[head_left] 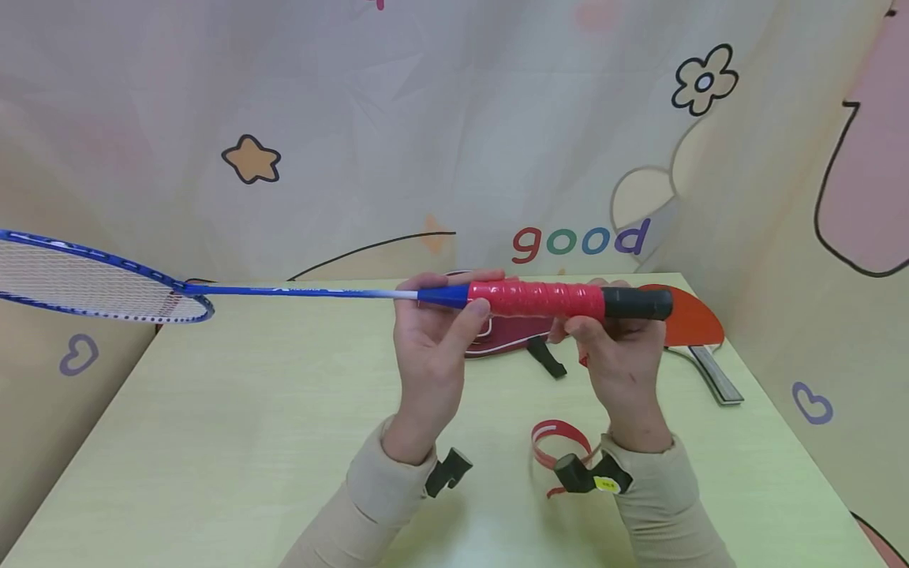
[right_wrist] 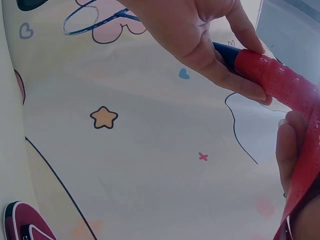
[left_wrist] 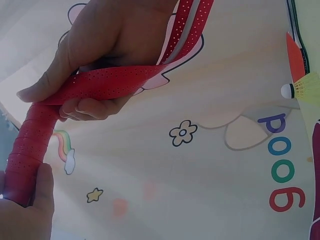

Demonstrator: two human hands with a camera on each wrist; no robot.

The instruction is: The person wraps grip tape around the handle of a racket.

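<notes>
A blue badminton racket [head_left: 305, 292] is held level above the table, its strung head reaching out of the head view at left. My left hand [head_left: 429, 359] holds it by the blue cone and the start of the handle. Red perforated grip tape [head_left: 536, 299] winds round most of the handle; the black butt end [head_left: 637, 303] stays bare. Near that end, my right hand [head_left: 632, 379] pinches the tape's unwound strip [left_wrist: 110, 82] between thumb and fingers, as the left wrist view shows. A red curl of tape [head_left: 561, 430] appears below my right hand; its link to the strip is hidden.
Behind the hands lies a maroon case [head_left: 507, 335] with a black strap [head_left: 547, 359]. A red table tennis paddle [head_left: 692, 319] rests at the table's right back. The left wrist view shows a yellow shuttlecock [left_wrist: 306, 88]. Printed cloth [head_left: 426, 118] encloses the table [head_left: 248, 410].
</notes>
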